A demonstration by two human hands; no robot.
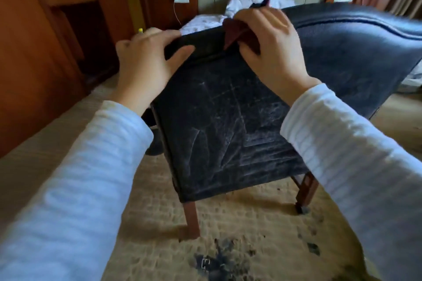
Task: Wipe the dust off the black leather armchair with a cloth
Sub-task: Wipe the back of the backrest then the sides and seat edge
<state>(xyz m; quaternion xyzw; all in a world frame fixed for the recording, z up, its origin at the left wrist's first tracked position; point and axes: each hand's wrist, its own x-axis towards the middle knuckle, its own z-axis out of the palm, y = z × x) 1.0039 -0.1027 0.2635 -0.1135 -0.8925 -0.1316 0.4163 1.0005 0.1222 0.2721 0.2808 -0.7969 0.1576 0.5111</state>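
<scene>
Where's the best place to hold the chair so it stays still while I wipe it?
Hold the top of the armrest, coming down from above like the left hand: fingers over the far side, thumb on the near side. It is a narrow bar a hand can wrap, while the dusty side panel below is flat with nothing to grab.

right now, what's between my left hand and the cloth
Only a bare stretch of top edge of the chair lies between left hand and cloth, in the head view.
</scene>
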